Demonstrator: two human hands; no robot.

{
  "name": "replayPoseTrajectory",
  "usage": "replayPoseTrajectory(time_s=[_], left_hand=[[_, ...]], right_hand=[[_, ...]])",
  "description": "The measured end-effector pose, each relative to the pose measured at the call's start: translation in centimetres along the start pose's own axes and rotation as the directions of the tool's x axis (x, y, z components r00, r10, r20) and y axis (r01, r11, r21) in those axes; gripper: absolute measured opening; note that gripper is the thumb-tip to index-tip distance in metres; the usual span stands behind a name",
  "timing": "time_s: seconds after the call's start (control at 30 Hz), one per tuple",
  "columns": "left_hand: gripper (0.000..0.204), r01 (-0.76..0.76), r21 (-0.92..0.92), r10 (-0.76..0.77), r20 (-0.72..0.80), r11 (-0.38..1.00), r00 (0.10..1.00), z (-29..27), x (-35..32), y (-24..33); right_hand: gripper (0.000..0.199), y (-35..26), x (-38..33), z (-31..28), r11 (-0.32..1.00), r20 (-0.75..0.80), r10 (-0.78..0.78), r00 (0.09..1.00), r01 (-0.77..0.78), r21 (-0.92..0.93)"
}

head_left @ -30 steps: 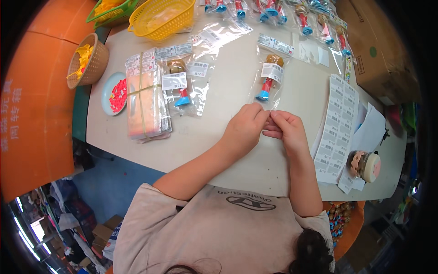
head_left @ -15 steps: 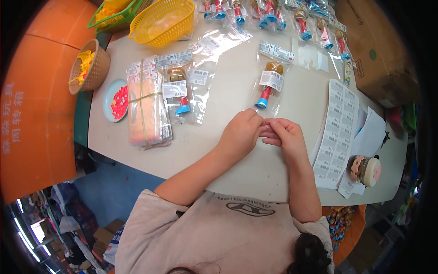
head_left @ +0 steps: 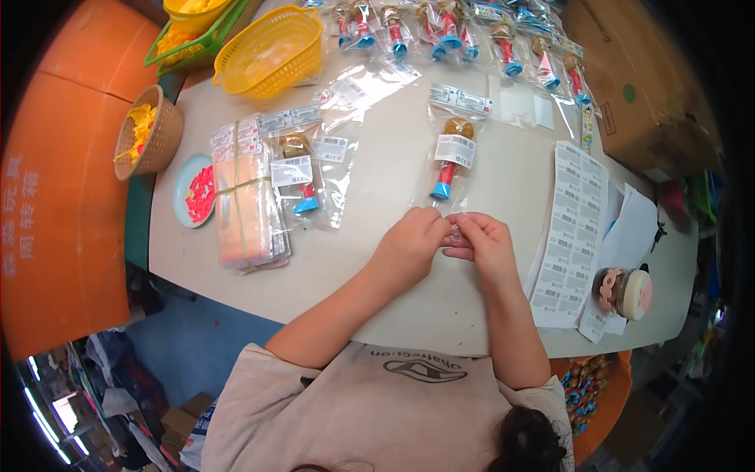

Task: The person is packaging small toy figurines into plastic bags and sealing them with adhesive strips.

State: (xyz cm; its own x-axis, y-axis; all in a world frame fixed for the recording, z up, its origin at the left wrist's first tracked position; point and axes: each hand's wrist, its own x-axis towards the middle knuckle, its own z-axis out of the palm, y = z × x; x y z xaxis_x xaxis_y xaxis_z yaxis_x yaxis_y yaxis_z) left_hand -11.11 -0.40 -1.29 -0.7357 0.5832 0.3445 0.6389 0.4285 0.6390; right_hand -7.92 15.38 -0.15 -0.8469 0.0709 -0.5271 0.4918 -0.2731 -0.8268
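Note:
My left hand (head_left: 409, 245) and my right hand (head_left: 481, 239) meet at the near end of a clear plastic bag (head_left: 460, 191), fingers pinched on its thin film. Inside lies a small toy (head_left: 445, 175) with a round golden-brown head, red body and blue base. A white barcode label (head_left: 454, 150) sits across the bag, and a printed header strip (head_left: 459, 99) is at its far end. To the left, a similar bagged toy (head_left: 305, 191) rests against a rubber-banded stack of flat bags (head_left: 245, 206).
Several bagged toys (head_left: 450, 33) line the far edge. A yellow basket (head_left: 271, 57), a tan basket (head_left: 163, 124) and a pale blue plate (head_left: 182, 206) with pink-red pieces stand left. At right are label sheets (head_left: 568, 236), a lidded jar (head_left: 624, 292) and a cardboard box (head_left: 649, 86).
The view has shifted a little, so the table's contents sit slightly lower and further left. Both hands stay together at the bag's near end, with only small finger movement.

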Motion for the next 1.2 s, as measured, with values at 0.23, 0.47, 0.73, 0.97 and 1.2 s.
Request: replayPoseTrajectory(time_s=[0.23, 0.47, 0.73, 0.97, 1.2], left_hand=[[0.016, -0.062, -0.057, 0.069, 0.127, 0.996, 0.989, -1.5, -0.8, -0.2], [0.017, -0.027, -0.122, 0.034, 0.052, 0.992, 0.998, -2.8, -1.1, 0.5], [0.018, -0.023, -0.001, 0.022, -0.098, 1.000, 0.995, -0.2, 0.0, 0.2], [0.016, 0.053, -0.021, -0.054, -0.090, 0.998, 0.994, -0.4, -0.2, 0.7], [0.017, 0.049, -0.105, -0.055, -0.057, 0.993, 0.997, -0.2, 0.0, 0.2]], right_hand=[[0.024, 1.0, -0.1, 0.1, 0.999, 0.006, -0.016, 1.000, 0.016, 0.050], [0.025, 1.0, -0.2, -0.1, 0.997, 0.004, -0.025, 1.000, 0.025, -0.073], [0.026, 0.1, 0.2, -0.5, 1.000, 0.087, -0.011, 0.996, 0.013, -0.019], [0.027, 0.2, -0.2, -0.5, 0.999, 0.090, -0.008, 0.996, 0.011, -0.034], [0.026, 0.1, 0.0, -0.4, 0.999, 0.088, -0.014, 0.996, 0.017, -0.030]])
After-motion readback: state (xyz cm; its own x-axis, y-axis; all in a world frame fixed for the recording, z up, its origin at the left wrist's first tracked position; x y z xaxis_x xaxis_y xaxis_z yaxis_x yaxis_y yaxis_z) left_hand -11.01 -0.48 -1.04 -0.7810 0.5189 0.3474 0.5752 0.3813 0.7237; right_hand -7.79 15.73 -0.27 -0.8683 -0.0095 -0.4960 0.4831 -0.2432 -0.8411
